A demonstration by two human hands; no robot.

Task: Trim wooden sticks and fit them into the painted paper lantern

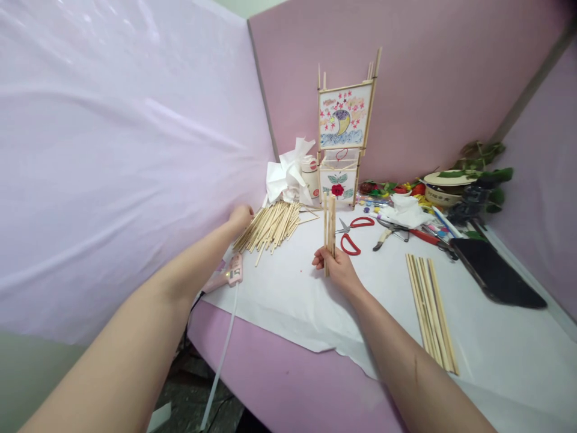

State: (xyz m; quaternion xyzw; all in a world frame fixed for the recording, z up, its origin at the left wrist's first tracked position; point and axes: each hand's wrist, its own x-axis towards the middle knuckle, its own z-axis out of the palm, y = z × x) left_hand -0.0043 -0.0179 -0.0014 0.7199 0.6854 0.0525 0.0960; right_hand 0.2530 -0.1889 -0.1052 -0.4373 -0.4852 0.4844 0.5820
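Observation:
My right hand (pixel 337 267) is closed round a few thin wooden sticks (pixel 329 222), held upright over the white-covered table. My left hand (pixel 242 218) reaches to the left edge of a pile of short wooden sticks (pixel 273 228); its fingers are mostly hidden, so its grip does not show. A pink hot glue gun (pixel 233 270) with a white glue stick lies below the pile. Red-handled scissors (pixel 354 233) rest open just beyond my right hand. Behind them stands a stick-framed stand (pixel 345 120) with drawn panels of a moon and a rose.
Longer sticks (pixel 430 307) lie in a row at right, near a black phone (pixel 498 270). Pliers (pixel 424 234), crumpled tissue (pixel 406 210) and a round container (pixel 444 187) crowd the back right. White tissue (pixel 291 171) and a jar (pixel 310 177) stand behind the pile. Pink walls enclose the table.

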